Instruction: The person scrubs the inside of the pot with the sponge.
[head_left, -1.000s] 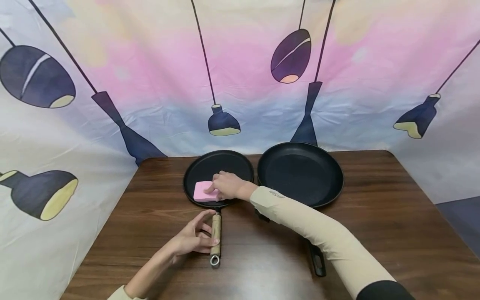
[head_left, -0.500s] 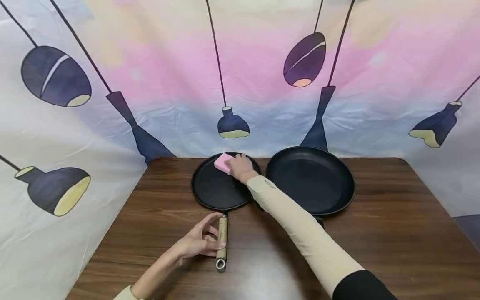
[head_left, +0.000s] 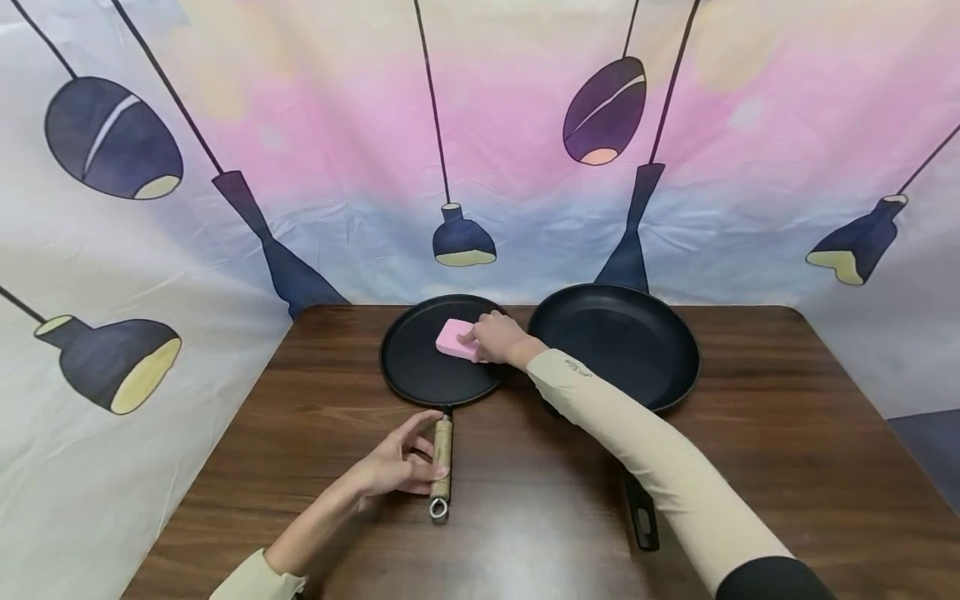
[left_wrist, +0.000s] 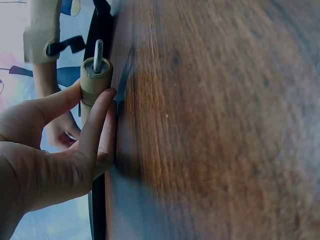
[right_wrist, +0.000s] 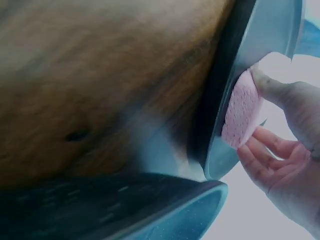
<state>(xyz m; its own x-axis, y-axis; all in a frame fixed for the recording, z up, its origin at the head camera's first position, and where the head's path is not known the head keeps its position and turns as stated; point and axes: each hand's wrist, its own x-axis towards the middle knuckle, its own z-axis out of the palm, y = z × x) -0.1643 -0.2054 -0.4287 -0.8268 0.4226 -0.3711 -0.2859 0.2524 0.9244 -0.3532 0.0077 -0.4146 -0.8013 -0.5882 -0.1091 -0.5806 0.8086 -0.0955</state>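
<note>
A flat round black pan [head_left: 420,367] lies at the middle of the table, its wooden handle [head_left: 442,454] pointing toward me. My left hand [head_left: 393,462] grips that handle from the left; in the left wrist view the thumb and fingers lie around the wood [left_wrist: 90,95], just short of the metal hanging ring [left_wrist: 98,55]. With my right hand [head_left: 501,337] I pinch a pink sponge [head_left: 454,338] against the pan's surface, right of its centre. The right wrist view shows the sponge [right_wrist: 242,110] between thumb and fingers, touching the pan.
A larger, deeper black frying pan [head_left: 615,350] sits close on the right, its black handle [head_left: 642,512] partly hidden under my right forearm. Both pans rest on a brown wooden table [head_left: 765,433]. A cloth [head_left: 337,125] printed with lamps hangs behind.
The sponge has gone from the pan's near left up to its far side, then slightly back toward me and right. My left hand stays on the handle. The head view has shifted a little.
</note>
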